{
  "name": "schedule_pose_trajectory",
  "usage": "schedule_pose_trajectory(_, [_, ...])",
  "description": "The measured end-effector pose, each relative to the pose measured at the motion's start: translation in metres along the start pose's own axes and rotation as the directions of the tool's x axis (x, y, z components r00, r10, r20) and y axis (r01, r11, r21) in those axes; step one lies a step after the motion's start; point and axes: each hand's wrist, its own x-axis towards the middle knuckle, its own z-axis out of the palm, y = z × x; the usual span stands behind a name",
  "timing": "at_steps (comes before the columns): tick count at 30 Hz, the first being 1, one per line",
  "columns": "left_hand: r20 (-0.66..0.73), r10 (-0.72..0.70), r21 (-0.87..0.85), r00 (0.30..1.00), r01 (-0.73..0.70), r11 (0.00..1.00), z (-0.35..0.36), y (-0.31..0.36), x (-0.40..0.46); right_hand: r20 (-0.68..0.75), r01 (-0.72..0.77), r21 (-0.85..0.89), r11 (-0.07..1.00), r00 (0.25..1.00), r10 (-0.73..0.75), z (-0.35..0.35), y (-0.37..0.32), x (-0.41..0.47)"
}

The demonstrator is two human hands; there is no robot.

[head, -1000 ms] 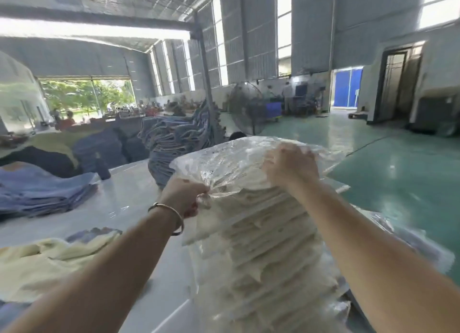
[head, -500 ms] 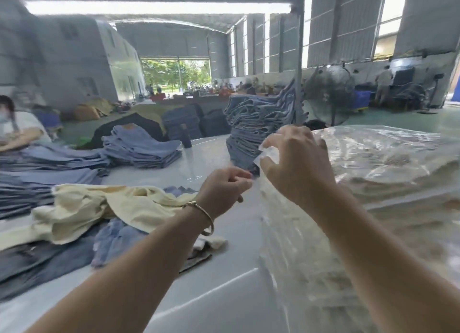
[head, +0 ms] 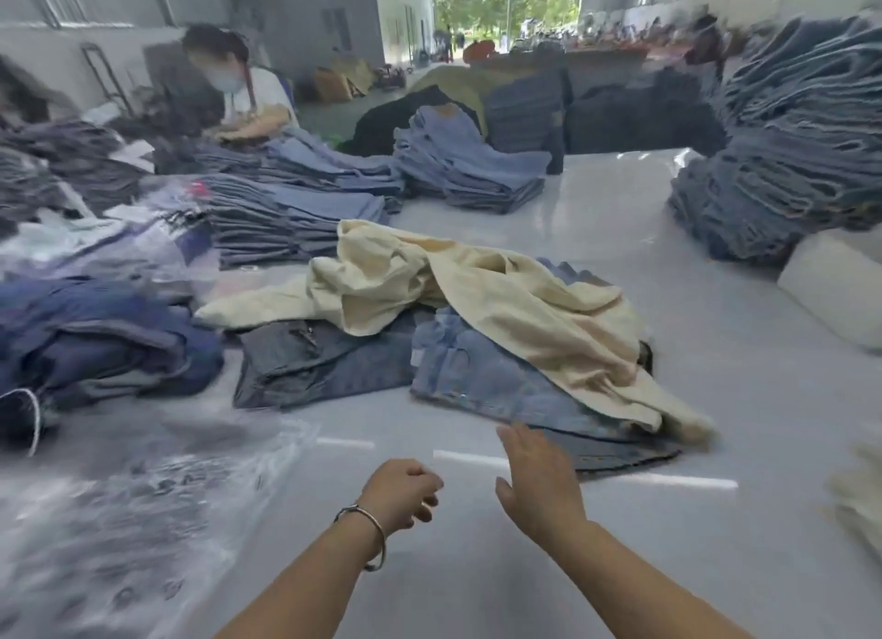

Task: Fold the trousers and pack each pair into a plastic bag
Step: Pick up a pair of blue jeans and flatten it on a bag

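Right hand (head: 539, 483) reaches forward, fingers straight and spread, empty, just short of the loose heap. Left hand (head: 401, 493) hangs back beside it, loosely curled, holding nothing. The cream trousers (head: 482, 299) lie ahead and slightly right, draped over two pairs of jeans: a pale blue pair (head: 482, 376) and a darker pair (head: 310, 361). Their long axis slants from far-left to near-right, so the right hand is nearer. Plastic bags (head: 119, 519) lie to the left, too blurred to count.

No text, label, brand or number can be read anywhere. Dark marks show on the plastic bags (head: 119, 519) at the lower left of the counter (head: 716, 400), but they are too blurred to make out.
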Motion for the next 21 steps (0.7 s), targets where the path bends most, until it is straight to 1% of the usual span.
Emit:
schedule_pose_trajectory(3, [0.002, -0.017, -0.029, 1.0, 0.017, 0.999, -0.032, -0.022, 0.03, 0.033, -0.104, -0.077, 0.992, 0.994, 0.107, 0.038, -0.012, 0.065])
schedule_pose_trajectory(6, [0.02, -0.031, -0.061, 0.999, 0.032, 0.998, -0.056, -0.042, 0.048, 0.044, -0.26, -0.173, 0.95, 0.962, 0.271, 0.063, -0.001, 0.119])
schedule_pose_trajectory(7, [0.031, -0.039, -0.079, 0.999, 0.041, 0.996, -0.062, -0.048, 0.053, 0.051, -0.277, -0.222, 0.935, 0.954, 0.295, 0.068, 0.002, 0.131])
schedule_pose_trajectory(8, [0.043, -0.044, -0.095, 0.998, 0.048, 0.994, -0.068, -0.053, 0.057, 0.04, -0.269, -0.286, 0.92, 0.956, 0.292, 0.069, 0.005, 0.139])
schedule_pose_trajectory(9, [0.056, -0.049, -0.101, 0.997, 0.054, 0.993, -0.072, -0.056, 0.062, -0.025, -0.229, -0.331, 0.916, 0.972, 0.234, 0.066, 0.006, 0.145])
schedule_pose_trajectory(10, [0.068, -0.049, -0.104, 0.996, 0.056, 0.993, -0.074, -0.059, 0.066, -0.106, -0.176, -0.326, 0.929, 0.983, 0.149, 0.062, 0.007, 0.149])
schedule_pose_trajectory(11, [0.074, -0.047, -0.11, 0.996, 0.055, 0.992, -0.074, -0.059, 0.071, -0.172, -0.137, -0.292, 0.946, 0.981, 0.089, 0.054, 0.007, 0.151])
schedule_pose_trajectory(12, [0.078, -0.04, -0.126, 0.996, 0.049, 0.991, -0.075, -0.058, 0.075, -0.268, -0.135, -0.228, 0.964, 0.961, 0.071, 0.047, 0.006, 0.153])
schedule_pose_trajectory(13, [0.075, -0.03, -0.147, 0.997, 0.041, 0.988, -0.073, -0.054, 0.079, -0.317, -0.16, -0.095, 0.982, 0.94, 0.123, 0.034, 0.002, 0.154])
schedule_pose_trajectory(15, [0.059, -0.017, -0.207, 0.998, 0.029, 0.978, -0.069, -0.045, 0.085, -0.473, -0.204, 0.197, 0.959, 0.837, 0.275, 0.007, -0.003, 0.155])
schedule_pose_trajectory(16, [0.058, -0.007, -0.273, 0.998, 0.022, 0.962, -0.066, -0.039, 0.085, -0.526, -0.175, 0.293, 0.94, 0.792, 0.311, -0.008, -0.005, 0.153])
schedule_pose_trajectory(17, [0.063, 0.003, -0.363, 0.998, 0.021, 0.932, -0.063, -0.031, 0.085, -0.586, -0.111, 0.331, 0.937, 0.755, 0.296, -0.023, -0.008, 0.146])
schedule_pose_trajectory(18, [0.094, -0.003, -0.465, 0.996, 0.046, 0.884, -0.061, -0.025, 0.084, -0.634, -0.013, 0.334, 0.942, 0.737, 0.235, -0.036, -0.013, 0.134])
schedule_pose_trajectory(19, [0.145, -0.012, -0.582, 0.989, 0.096, 0.808, -0.058, -0.02, 0.082, -0.664, 0.078, 0.31, 0.948, 0.731, 0.157, -0.048, -0.021, 0.117])
schedule_pose_trajectory(21, [0.268, 0.012, -0.79, 0.963, 0.213, 0.575, -0.057, -0.012, 0.075, -0.69, 0.239, 0.225, 0.945, 0.724, -0.019, -0.059, -0.036, 0.081])
